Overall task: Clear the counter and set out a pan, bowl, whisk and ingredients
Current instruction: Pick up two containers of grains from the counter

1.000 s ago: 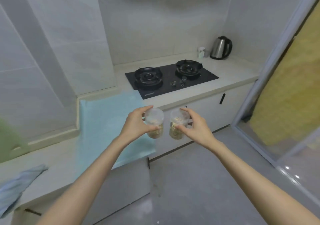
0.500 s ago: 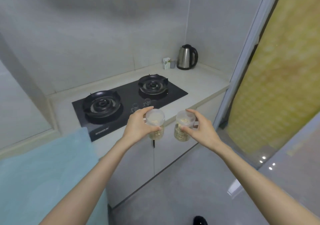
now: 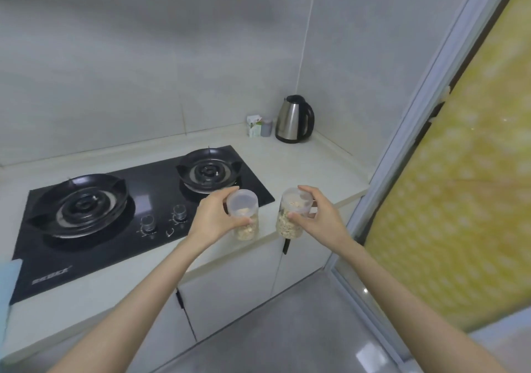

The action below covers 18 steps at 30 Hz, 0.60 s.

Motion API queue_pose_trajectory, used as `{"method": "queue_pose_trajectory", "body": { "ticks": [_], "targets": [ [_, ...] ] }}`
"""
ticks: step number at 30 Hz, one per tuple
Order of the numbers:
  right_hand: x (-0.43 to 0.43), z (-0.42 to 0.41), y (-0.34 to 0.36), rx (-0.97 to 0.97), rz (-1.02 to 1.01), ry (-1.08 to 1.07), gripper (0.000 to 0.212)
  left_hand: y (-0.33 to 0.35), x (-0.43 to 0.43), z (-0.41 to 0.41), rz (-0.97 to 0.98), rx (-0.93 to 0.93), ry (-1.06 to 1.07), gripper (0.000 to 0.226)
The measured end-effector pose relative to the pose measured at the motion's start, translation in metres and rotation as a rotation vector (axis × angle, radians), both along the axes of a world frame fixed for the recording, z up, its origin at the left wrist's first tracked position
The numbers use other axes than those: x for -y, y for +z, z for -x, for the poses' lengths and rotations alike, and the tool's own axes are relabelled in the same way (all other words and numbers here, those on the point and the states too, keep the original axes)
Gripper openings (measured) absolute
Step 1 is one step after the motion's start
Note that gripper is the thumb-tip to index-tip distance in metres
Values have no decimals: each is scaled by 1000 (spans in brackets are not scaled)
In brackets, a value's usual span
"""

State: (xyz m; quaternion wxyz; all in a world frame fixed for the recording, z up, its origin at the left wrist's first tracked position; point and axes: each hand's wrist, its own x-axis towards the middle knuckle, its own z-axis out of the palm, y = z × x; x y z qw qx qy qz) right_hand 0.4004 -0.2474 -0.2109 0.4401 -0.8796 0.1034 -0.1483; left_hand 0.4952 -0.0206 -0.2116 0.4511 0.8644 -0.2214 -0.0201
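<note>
My left hand [image 3: 214, 219] grips a clear plastic jar [image 3: 244, 217] with a translucent lid, partly filled with pale beige bits. My right hand [image 3: 319, 216] holds a second clear jar [image 3: 288, 223], fuller with the same pale food. Both jars hang side by side in the air over the front edge of the white counter [image 3: 301, 168], just right of the black two-burner gas stove [image 3: 138, 203]. The jars are slightly apart and do not touch.
A steel electric kettle [image 3: 294, 119] stands in the back right corner, with a small white carton [image 3: 254, 125] and a small grey jar [image 3: 266, 127] beside it. A sliding door frame [image 3: 402, 131] borders the counter's right end. White cabinet doors [image 3: 230, 283] lie below.
The view has swung right and moved closer to the stove and kettle end of the counter. Both hands carried the jars along and keep holding them side by side.
</note>
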Motion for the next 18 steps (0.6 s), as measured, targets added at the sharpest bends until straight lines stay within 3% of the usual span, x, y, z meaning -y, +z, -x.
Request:
{"method": "queue_pose_trajectory", "body": {
  "ticks": [18],
  "targets": [
    [161, -276, -46, -184, 15, 28, 69, -56, 184, -272, -80, -169, 13, 86]
  ]
}}
